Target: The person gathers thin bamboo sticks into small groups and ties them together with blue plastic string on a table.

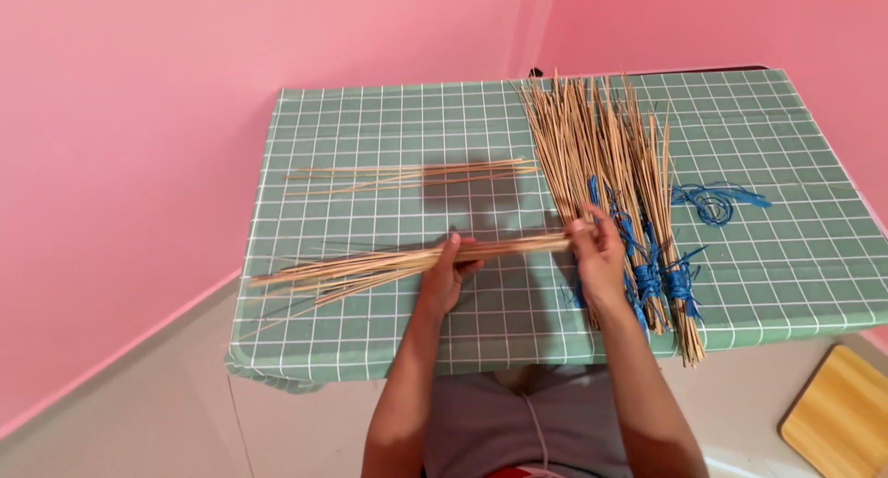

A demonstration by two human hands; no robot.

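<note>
Head view: left hand [444, 273] and right hand [597, 254] clamped on stick bundle [407, 261] over desk [388, 136]; loose fanned tips risk slipping out and scattering.

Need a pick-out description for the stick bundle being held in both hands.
On the green checked table, find the left hand and right hand. The held bundle of thin tan sticks lies crosswise between them, fanning leftward. Unlike the blue-tied bundles and loose sticks, it is gripped.
</note>
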